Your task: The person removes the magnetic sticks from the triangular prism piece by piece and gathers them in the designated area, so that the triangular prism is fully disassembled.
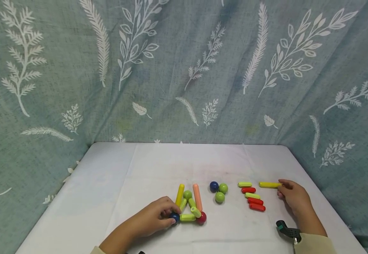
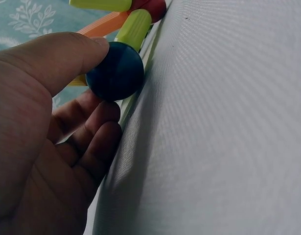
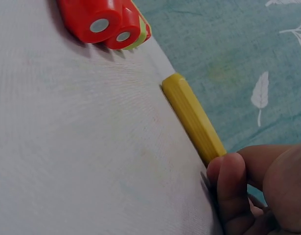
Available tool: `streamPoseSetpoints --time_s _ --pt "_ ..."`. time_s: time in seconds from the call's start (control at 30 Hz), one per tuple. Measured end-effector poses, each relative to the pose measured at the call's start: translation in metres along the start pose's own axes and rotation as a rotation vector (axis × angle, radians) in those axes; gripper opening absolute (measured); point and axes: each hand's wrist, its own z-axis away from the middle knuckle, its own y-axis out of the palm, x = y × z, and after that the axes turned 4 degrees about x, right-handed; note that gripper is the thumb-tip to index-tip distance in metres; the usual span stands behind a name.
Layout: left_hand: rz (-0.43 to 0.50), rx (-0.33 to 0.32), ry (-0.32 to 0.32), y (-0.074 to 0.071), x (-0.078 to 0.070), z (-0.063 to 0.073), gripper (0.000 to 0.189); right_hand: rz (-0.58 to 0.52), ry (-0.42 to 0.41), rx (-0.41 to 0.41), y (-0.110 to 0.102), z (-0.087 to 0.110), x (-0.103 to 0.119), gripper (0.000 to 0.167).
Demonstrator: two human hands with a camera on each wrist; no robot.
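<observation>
My left hand (image 1: 156, 216) pinches a dark blue ball (image 2: 116, 71) at the near left corner of a small figure of rods and balls. A light green rod (image 1: 187, 217) runs from that ball toward a red ball (image 1: 201, 217). Inside the figure, more light green rods meet a green ball (image 1: 187, 194). A yellow rod (image 1: 179, 195) and an orange rod (image 1: 197, 197) slant up on either side. At the right of the table, my right hand (image 1: 296, 199) pinches one end of another yellow rod (image 3: 194, 117), which lies along the cloth.
A blue ball (image 1: 213, 186) and two green balls (image 1: 220, 197) sit together mid-table. Short red rods (image 1: 257, 207) and light green rods (image 1: 245, 184) lie in a column left of my right hand. A patterned curtain (image 1: 184, 70) hangs behind the white table (image 1: 158, 162).
</observation>
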Motion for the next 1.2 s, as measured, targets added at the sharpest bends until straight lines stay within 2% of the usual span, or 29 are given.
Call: streamPoseSetpoints --time_s 0.13,0.43,0.6,0.7,0.83,1.07,1.2 --pt "0.002 -0.001 0.004 0.0 0.0 0.001 0.023 0.001 0.004 -0.018 0.004 0.002 0.0 0.048" --pt "0.002 -0.006 0.01 0.001 0.002 0.002 0.023 -0.039 -0.044 -0.138 0.011 0.014 0.005 0.049" --pt "0.0 -0.001 0.002 0.0 0.001 0.003 0.022 -0.028 -0.126 -0.242 0.018 0.028 0.021 0.046" --pt "0.002 0.0 -0.003 0.0 0.0 0.003 0.022 -0.033 -0.196 -0.253 0.028 0.041 0.038 0.043" --pt "0.006 0.002 -0.006 0.001 0.0 0.003 0.023 -0.022 -0.274 -0.161 0.047 0.062 0.063 0.037" --pt "0.006 0.0 0.009 0.001 0.0 0.002 0.023 0.036 -0.396 0.127 0.089 0.094 0.095 0.027" --pt "-0.007 -0.003 0.015 0.0 0.0 0.001 0.023 0.052 -0.434 0.272 0.116 0.112 0.106 0.023"
